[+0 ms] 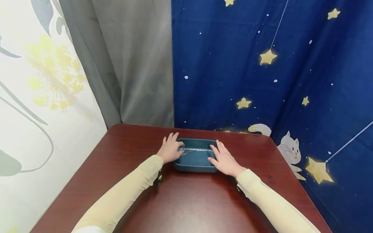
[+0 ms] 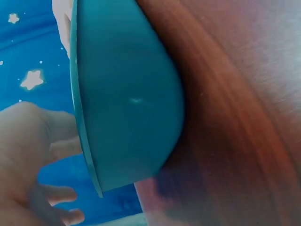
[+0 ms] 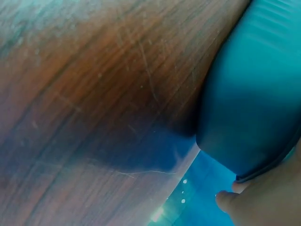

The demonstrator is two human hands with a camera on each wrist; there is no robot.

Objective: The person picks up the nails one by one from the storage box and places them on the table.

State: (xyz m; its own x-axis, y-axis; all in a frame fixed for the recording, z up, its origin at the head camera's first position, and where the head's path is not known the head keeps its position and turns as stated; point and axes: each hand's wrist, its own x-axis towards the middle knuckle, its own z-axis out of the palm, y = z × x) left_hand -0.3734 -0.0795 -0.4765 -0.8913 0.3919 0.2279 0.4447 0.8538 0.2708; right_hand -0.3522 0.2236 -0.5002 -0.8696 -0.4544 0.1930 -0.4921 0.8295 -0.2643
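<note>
A dark teal rectangular box [image 1: 195, 168] with rounded corners stands on the table. Inside it, a clear strip [image 1: 201, 149] runs crosswise, and several thin metal rods [image 1: 187, 151] lie near the left end. My left hand [image 1: 170, 150] is at the box's left end, fingers spread, with thumb and a finger reaching over the rim. At the right end is my right hand [image 1: 226, 161], its thumb and a finger extending over the rim while the other fingers stay outside. In the left wrist view the box wall [image 2: 131, 99] fills the middle, and fingers [image 2: 63, 125] overlap its edge.
The dark red wooden table [image 1: 192, 197] has rounded far corners. Behind it hang a grey curtain [image 1: 145, 64] and a blue curtain [image 1: 215, 64] with stars and a cat. A white patterned curtain [image 1: 58, 136] borders the left side.
</note>
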